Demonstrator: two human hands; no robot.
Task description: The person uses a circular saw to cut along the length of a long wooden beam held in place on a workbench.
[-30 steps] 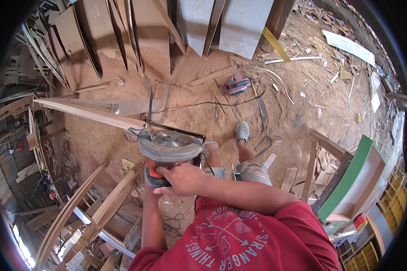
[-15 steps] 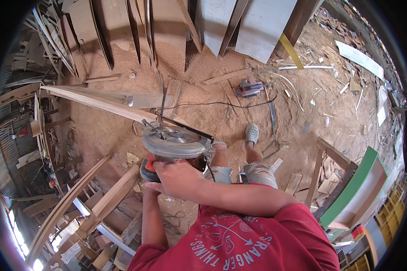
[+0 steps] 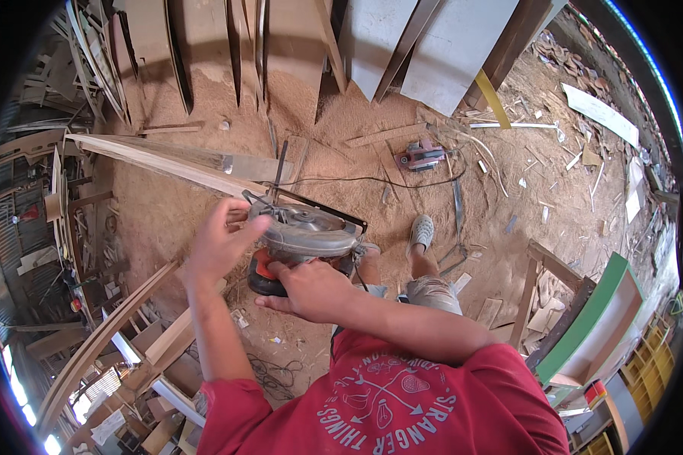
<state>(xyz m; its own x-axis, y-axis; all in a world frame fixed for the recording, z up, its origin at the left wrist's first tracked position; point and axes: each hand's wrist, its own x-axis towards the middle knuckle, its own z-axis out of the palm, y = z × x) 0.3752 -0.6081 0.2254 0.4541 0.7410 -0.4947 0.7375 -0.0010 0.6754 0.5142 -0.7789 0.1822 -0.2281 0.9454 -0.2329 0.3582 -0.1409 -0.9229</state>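
A red shirt [image 3: 425, 402] with a pale print fills the lower edge. The right forearm crosses leftward in front of it, and the right hand [image 3: 307, 290] grips the saw [image 3: 311, 236] by its black and orange handle [image 3: 264, 274]. Its fingers are wrapped around the handle, though their tips are mostly hidden, so I cannot tell how they press; the thumb side of the hand is also partly unclear.

The left hand [image 3: 224, 241] is raised beside the front of the saw, slightly blurred. Its fingers are bent, with a gap between them and the thumb; whether they touch the small lever there I cannot tell.

The saw is in front of the body, at the near end of a pale beam [image 3: 159, 164] that runs away to the far left. A thin dark bar [image 3: 281, 163] sticks out from the saw's far side. Just right of the saw, one grey shoe [image 3: 423, 231] stands on the sawdust.

To the right is a green frame [image 3: 584, 318]. Beyond the saw, a black cord [image 3: 357, 179] trails across the floor near a red planer [image 3: 421, 155]. Farthest off, brown panels [image 3: 197, 45] and white panels [image 3: 455, 53] stand in a row, with a yellow strip [image 3: 493, 98] beside them.
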